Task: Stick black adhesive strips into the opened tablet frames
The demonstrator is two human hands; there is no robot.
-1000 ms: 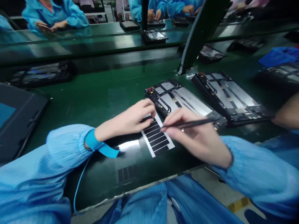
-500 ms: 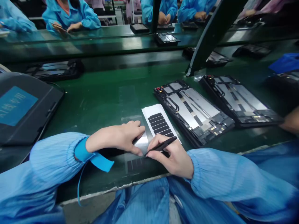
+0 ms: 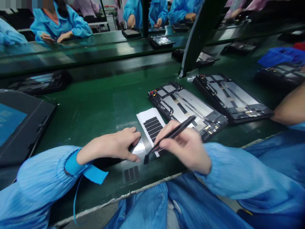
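Blue label (image 3: 9, 124) illeg.; R hand (image 3: 186, 148), tweezers (image 3: 172, 133)

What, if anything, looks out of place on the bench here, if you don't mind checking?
A small patch of black strips sits on the green bench, apart from the white backing sheet holding the others, so it looks stray, though it may be a reflection. The end of the blue wrist band also hangs loose.

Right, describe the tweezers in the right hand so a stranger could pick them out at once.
On the green workbench, beside the opened tablet nearest the person, the right hand grips slim black tweezers. Their tip, low by the white sheet, carries a small black strip, apart from the row of black strips on the sheet.
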